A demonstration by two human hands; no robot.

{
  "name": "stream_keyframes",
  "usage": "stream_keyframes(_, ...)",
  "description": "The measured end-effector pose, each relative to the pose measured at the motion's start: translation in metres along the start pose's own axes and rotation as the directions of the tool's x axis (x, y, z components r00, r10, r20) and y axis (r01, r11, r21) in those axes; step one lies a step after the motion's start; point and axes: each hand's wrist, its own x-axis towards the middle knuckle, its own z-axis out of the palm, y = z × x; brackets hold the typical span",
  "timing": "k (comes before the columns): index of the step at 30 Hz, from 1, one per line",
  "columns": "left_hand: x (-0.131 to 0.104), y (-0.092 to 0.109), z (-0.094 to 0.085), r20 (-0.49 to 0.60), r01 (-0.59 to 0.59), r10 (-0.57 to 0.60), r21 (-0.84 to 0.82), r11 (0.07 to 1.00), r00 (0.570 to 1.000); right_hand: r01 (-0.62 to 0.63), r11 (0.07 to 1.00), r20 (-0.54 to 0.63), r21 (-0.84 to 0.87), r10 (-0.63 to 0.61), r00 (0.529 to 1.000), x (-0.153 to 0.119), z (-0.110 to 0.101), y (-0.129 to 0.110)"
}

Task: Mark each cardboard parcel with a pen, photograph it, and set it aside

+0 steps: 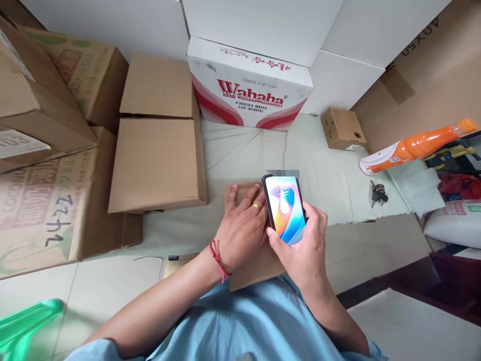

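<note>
The left hand [242, 233], palm down with fingers slightly spread, rests on a flat brown cardboard piece [257, 273]; the phone hides some of its fingers. The right hand [306, 248] grips the black-edged smartphone with a bright multicoloured screen [286, 210] above the cardboard's right part, its fingers mostly concealed behind. A grey pixelated patch obscures the phone's top edge. At lower left, a glossy green plastic object [28, 323] is cut off.
</note>
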Motion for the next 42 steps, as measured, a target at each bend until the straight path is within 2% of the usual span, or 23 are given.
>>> stream_keyframes(4,0.0,0.0,0.0,-0.009,0.009,-0.009,-0.014,1.0,1.0,0.009,1.0,-0.032,0.006,-0.009,0.999,0.003,0.0,0.008)
stream_keyframes(6,0.0,0.0,0.0,-0.013,0.015,-0.015,-0.021,1.0,1.0,-0.025,1.0,-0.06,0.015,0.026,0.998,0.009,-0.003,0.024)
stream_keyframes(8,-0.001,0.0,-0.001,-0.011,0.01,-0.01,-0.03,0.999,1.0,-0.122,0.992,-0.097,0.003,0.122,0.988,0.018,-0.006,0.05)
stream_keyframes(11,-0.002,-0.002,0.0,-0.019,0.0,-0.001,-0.053,0.999,1.0,-0.33,0.94,-0.133,-0.089,0.317,0.939,0.034,-0.008,0.099)
stream_keyframes(15,-0.002,-0.003,0.0,-0.042,-0.008,0.006,-0.055,0.998,0.999,-0.543,0.795,-0.053,-0.271,0.551,0.833,0.049,-0.005,0.158)
stream_keyframes(18,-0.002,-0.004,-0.002,-0.043,-0.007,0.005,-0.054,0.999,0.999,-0.605,0.723,-0.019,-0.333,0.637,0.771,0.054,0.0,0.184)
stream_keyframes(21,-0.002,-0.004,-0.003,-0.038,-0.007,0.005,-0.05,0.999,0.999,-0.6,0.711,0.007,-0.367,0.647,0.763,0.059,0.003,0.198)
stream_keyframes(23,-0.003,-0.004,-0.002,-0.044,-0.006,0.004,-0.048,0.999,0.999,-0.551,0.734,0.013,-0.396,0.604,0.797,0.06,0.003,0.2)
stream_keyframes(25,-0.003,-0.005,-0.001,-0.06,-0.008,0.004,-0.06,0.998,0.998,-0.455,0.802,-0.026,-0.387,0.484,0.875,0.059,0.001,0.195)
stream_keyframes(27,-0.005,-0.007,-0.001,-0.12,-0.012,-0.001,-0.105,0.994,0.993,-0.344,0.893,-0.048,-0.29,0.345,0.937,0.052,-0.001,0.183)
stream_keyframes(28,-0.006,-0.009,-0.002,-0.171,-0.018,-0.007,-0.146,0.989,0.985,-0.311,0.928,-0.012,-0.205,0.316,0.949,0.046,-0.002,0.176)
stream_keyframes(29,-0.008,-0.011,-0.004,-0.231,-0.028,-0.018,-0.195,0.98,0.973,-0.31,0.945,0.074,-0.106,0.318,0.945,0.039,-0.003,0.168)
stream_keyframes(30,-0.01,-0.013,-0.006,-0.293,-0.039,-0.035,-0.243,0.969,0.955,-0.339,0.941,0.208,-0.01,0.334,0.919,0.032,-0.004,0.16)
stream_keyframes(31,-0.014,-0.015,-0.008,-0.349,-0.043,-0.06,-0.279,0.959,0.935,-0.39,0.918,0.361,0.068,0.341,0.868,0.023,-0.005,0.152)
stream_keyframes(33,-0.023,-0.021,-0.011,-0.416,-0.007,-0.128,-0.308,0.951,0.9,-0.496,0.85,0.617,0.177,0.297,0.729,0.007,-0.006,0.14)
stream_keyframes(34,-0.029,-0.025,-0.011,-0.432,0.042,-0.177,-0.305,0.951,0.884,-0.536,0.812,0.698,0.231,0.246,0.673,-0.001,-0.006,0.135)
stream_keyframes(36,-0.044,-0.033,-0.008,-0.424,0.173,-0.302,-0.316,0.933,0.854,-0.607,0.715,0.78,0.347,0.14,0.61,-0.015,-0.007,0.124)
stream_keyframes(38,-0.059,-0.041,0.0,-0.334,0.291,-0.427,-0.387,0.875,0.84,-0.689,0.578,0.81,0.438,0.078,0.581,-0.025,-0.005,0.111)
stream_keyframes(39,-0.067,-0.043,0.004,-0.25,0.333,-0.469,-0.439,0.835,0.847,-0.73,0.503,0.82,0.464,0.069,0.569,-0.029,-0.003,0.103)
stream_keyframes(42,-0.085,-0.046,0.013,0.008,0.381,-0.467,-0.591,0.711,0.884,-0.818,0.321,0.848,0.477,0.076,0.525,-0.036,0.005,0.08)
